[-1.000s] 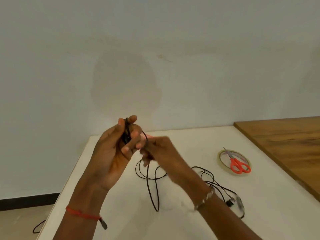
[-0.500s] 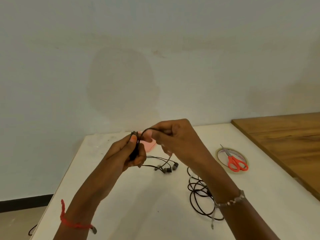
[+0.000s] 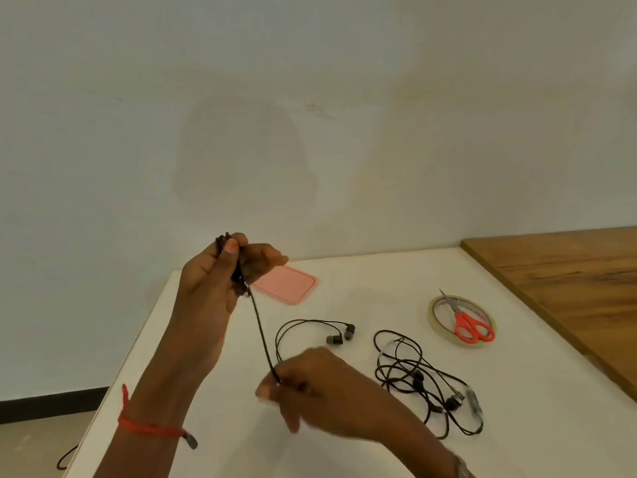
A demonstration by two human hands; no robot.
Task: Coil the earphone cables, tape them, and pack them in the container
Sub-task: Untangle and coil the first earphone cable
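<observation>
**A:** What is your left grip doing?

**B:** My left grip [image 3: 210,291] is pinching a small black bundle of the earphone cable [image 3: 260,326] between the thumb and curled fingers. I'm holding it up above the far left corner of the bench [image 3: 379,281].

**A:** And the right one?

**B:** My right grip [image 3: 320,384] is pinching the same cable lower down and nearer to me. It's showing blurred, so I'm not making out the fingers any better than that.

**A:** How is the cable running?

**B:** It's stretching straight between the two grips, slanting from upper left down to lower right. Past my right grip it's looping out over the bench and ending in two grey earbuds [image 3: 341,334], which are lying side by side.

**A:** What else is lying there?

**B:** A second earphone set [image 3: 420,377] is lying tangled to the right. Beyond it, red-handled scissors [image 3: 470,327] are resting on a tape roll [image 3: 435,315]. A pink lid [image 3: 286,282] is lying flat behind my left grip.
</observation>
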